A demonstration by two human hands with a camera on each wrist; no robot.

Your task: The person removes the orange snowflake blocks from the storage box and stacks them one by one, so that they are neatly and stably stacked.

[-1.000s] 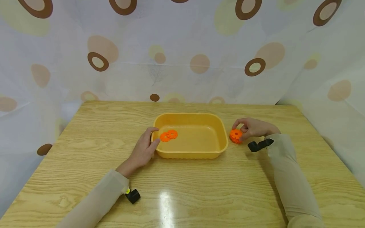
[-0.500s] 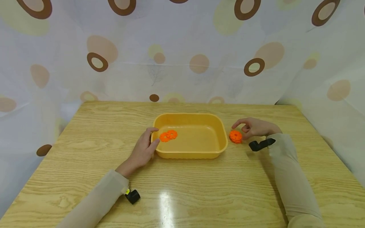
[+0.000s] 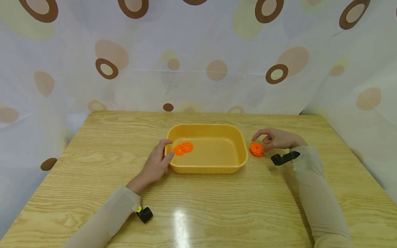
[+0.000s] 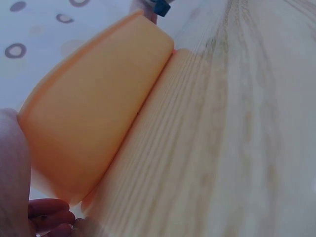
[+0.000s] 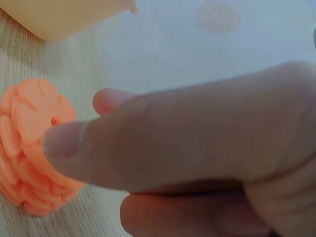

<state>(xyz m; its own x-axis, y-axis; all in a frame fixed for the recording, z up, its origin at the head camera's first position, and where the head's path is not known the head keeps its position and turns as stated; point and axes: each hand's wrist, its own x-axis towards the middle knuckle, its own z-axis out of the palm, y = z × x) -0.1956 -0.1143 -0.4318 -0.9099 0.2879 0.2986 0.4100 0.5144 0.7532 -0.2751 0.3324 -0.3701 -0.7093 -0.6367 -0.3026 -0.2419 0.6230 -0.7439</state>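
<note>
A stack of orange flower-shaped plastic discs (image 3: 256,151) stands on the table just right of the yellow plastic basin (image 3: 204,169). My right hand (image 3: 276,138) hovers around the right side of this stack, index finger and thumb bent and spread apart, pinching nothing. In the right wrist view the thumb (image 5: 108,153) covers part of the stack (image 5: 34,108); contact cannot be told. Two overlapping orange flower discs (image 3: 190,149) lie inside the basin at its left end. My left hand (image 3: 155,163) holds the basin's left rim, thumb and index finger over the edge.
The basin stands on a wooden table (image 3: 198,199). Behind and at the sides hangs a patterned white curtain (image 3: 198,44). Black wrist cameras sit by the left cuff (image 3: 130,198) and the right cuff (image 3: 302,156).
My right thumb and index finger have spread and drawn slightly off the stack, which they were touching a second ago. The left hand, basin and inner discs stay in place.
</note>
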